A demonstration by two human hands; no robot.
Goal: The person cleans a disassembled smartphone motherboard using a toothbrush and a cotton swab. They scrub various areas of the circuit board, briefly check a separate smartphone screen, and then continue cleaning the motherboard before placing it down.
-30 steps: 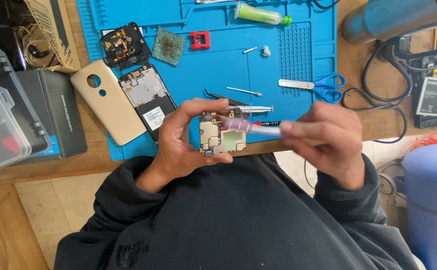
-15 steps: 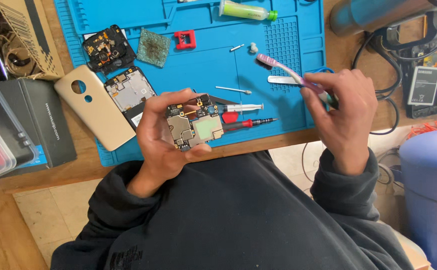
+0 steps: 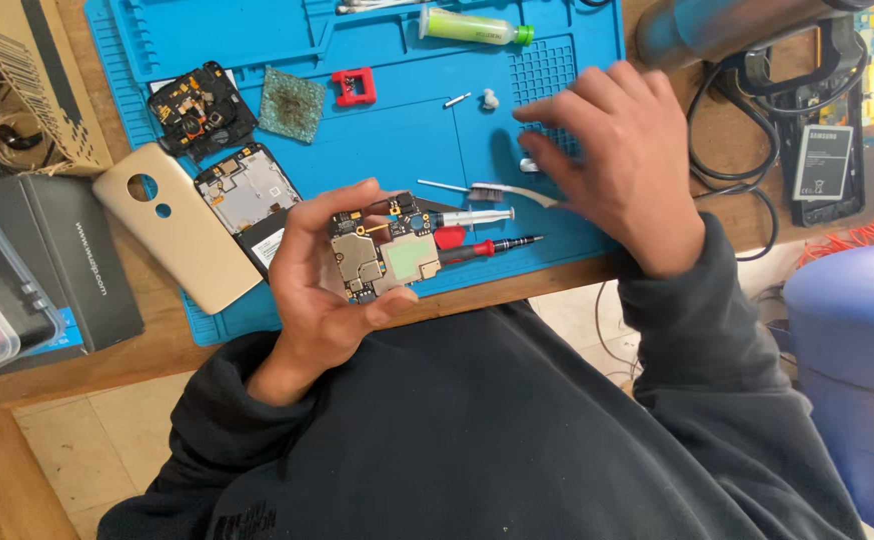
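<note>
Mat [image 3: 257,30]: blue, upper centre of the desk, carrying phone parts and tools.
Right hand [image 3: 617,165]: fingers spread apart, over the brush [image 3: 512,192].
Left hand [image 3: 332,285]: grip clamped on circuit board [image 3: 385,255], frame centre, metal shields showing.

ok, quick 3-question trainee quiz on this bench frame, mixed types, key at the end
1. True or false: the left hand holds the circuit board above the blue mat's near edge.
2. What lies nearest the right hand? A) gold back cover B) small brush C) green tube
3. Fill in: the red-handled screwdriver lies on the ____.

Key: 1 true; 2 B; 3 mat.
</note>
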